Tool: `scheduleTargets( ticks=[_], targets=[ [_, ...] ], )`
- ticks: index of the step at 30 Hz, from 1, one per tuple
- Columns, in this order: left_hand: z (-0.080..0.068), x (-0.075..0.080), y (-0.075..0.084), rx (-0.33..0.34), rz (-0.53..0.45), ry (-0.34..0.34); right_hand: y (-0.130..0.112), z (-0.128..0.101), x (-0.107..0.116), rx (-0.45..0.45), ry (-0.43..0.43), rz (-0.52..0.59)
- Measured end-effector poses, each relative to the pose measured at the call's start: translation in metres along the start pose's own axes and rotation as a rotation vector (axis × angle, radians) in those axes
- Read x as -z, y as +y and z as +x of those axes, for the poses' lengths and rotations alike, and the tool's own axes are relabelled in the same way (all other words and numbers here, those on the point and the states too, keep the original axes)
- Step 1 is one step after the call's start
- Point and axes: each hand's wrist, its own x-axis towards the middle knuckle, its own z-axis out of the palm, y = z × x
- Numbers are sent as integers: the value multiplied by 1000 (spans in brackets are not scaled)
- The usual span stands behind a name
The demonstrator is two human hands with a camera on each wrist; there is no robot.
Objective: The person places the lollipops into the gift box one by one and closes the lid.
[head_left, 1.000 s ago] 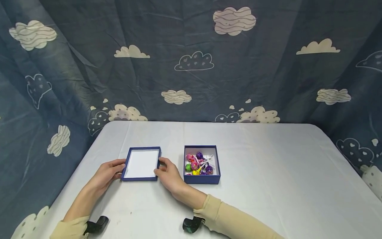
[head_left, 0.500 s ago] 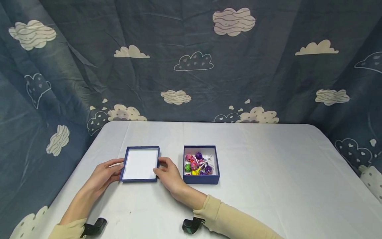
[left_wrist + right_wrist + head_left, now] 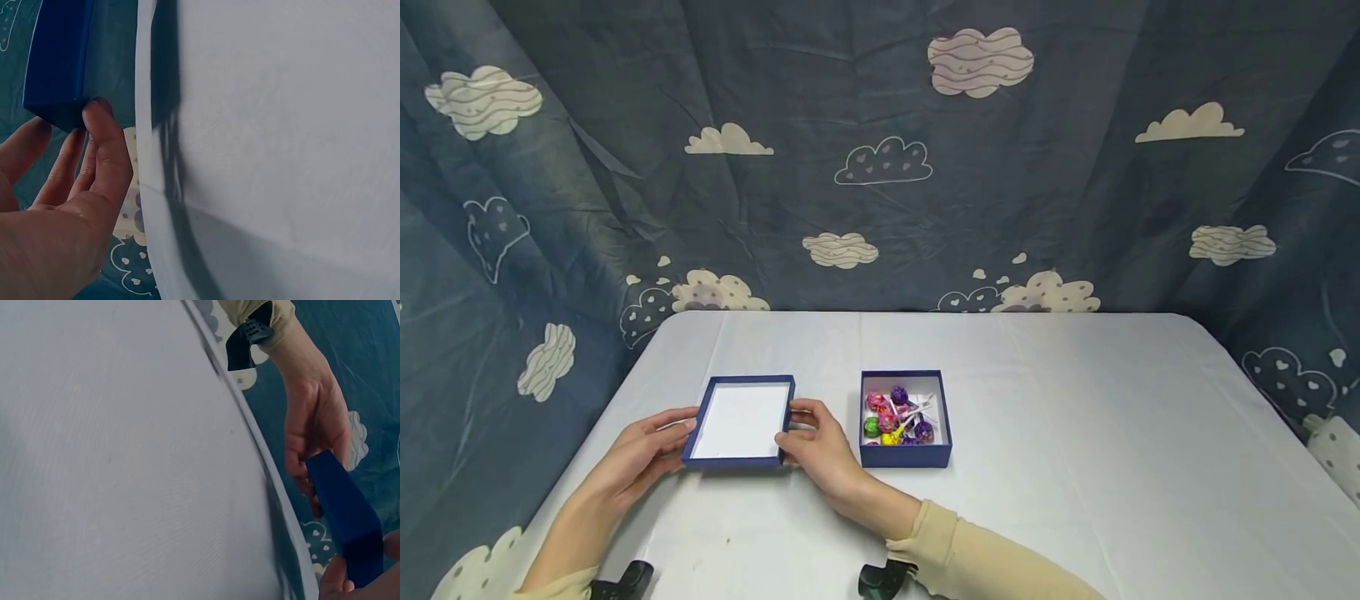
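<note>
A shallow blue box lid (image 3: 741, 421), its white inside facing up, is held between both hands at the left of the table. My left hand (image 3: 636, 458) pinches its left edge; in the left wrist view the thumb and fingers meet at a corner of the lid (image 3: 59, 56). My right hand (image 3: 827, 454) grips the right edge, thumb near the front corner. The right wrist view shows the lid's blue side (image 3: 344, 500) spanning the two hands. Right of it stands a blue box (image 3: 906, 456) with several wrapped lollipops (image 3: 887, 421) inside, sticks poking up.
A white cloth covers the table (image 3: 1075, 433). Behind it and along the sides hangs a dark blue curtain (image 3: 880, 100) with cloud prints. A black wrist camera (image 3: 883, 579) sits under the right sleeve (image 3: 985, 554).
Both hands have drawn the lid slightly left and toward the person, keeping hold of its edges. The box of lollipops stays in place; the head view has tilted a little.
</note>
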Motion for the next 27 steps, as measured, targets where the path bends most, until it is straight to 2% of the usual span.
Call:
scheduleTargets(
  ticks=[6,12,18,23,27],
  targets=[
    [-8,4,4,-14,-144,-29,-7,-3,-2,6,-18,20],
    [-15,3,10,-49,-204,-72,-20,-9,-2,32,-39,33],
    [-21,-4,16,-84,-191,-78,-33,-18,5,31,-74,42],
    [-26,-13,24,-87,-152,-42,-40,-22,12,41,-93,50],
    [-29,-22,28,-90,-169,-30,-46,-25,18,45,-92,48]
  ],
)
